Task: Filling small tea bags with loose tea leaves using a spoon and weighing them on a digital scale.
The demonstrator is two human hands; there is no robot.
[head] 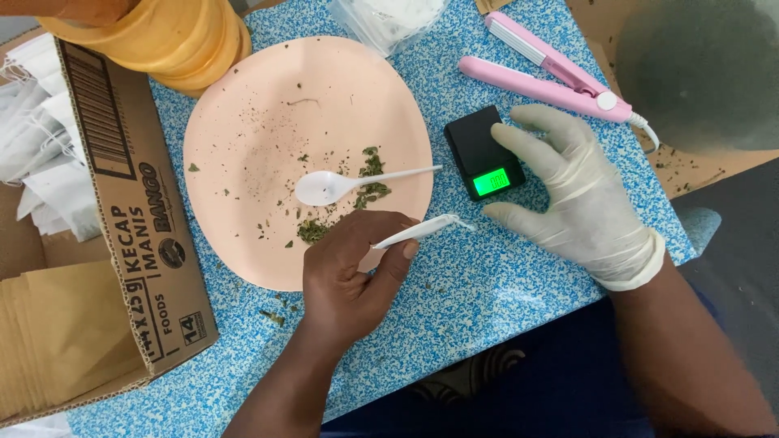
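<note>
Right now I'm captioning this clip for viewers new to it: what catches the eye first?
The round peach plate on the speckled blue mat, dotted with green dried-leaf crumbs around a white plastic spoon. Below it, the bare left hand pinches a small white sachet. To the right, the white-gloved right hand rests beside a black pocket scale with a glowing green display.

- A plate [243, 122] is sitting on the table [487, 284], with a plastic spoon [341, 185] and dried leaf bits [369, 174] lying on it.
- A cardboard box [122, 235] is standing left of the plate.
- A pocket scale [483, 154] is lying right of the plate, the right hand [576, 195] touching it.
- A hair straightener [552, 73] is lying behind the scale.
- The left hand [357, 276] is holding a small sachet [422, 229] over the plate's near edge.
</note>
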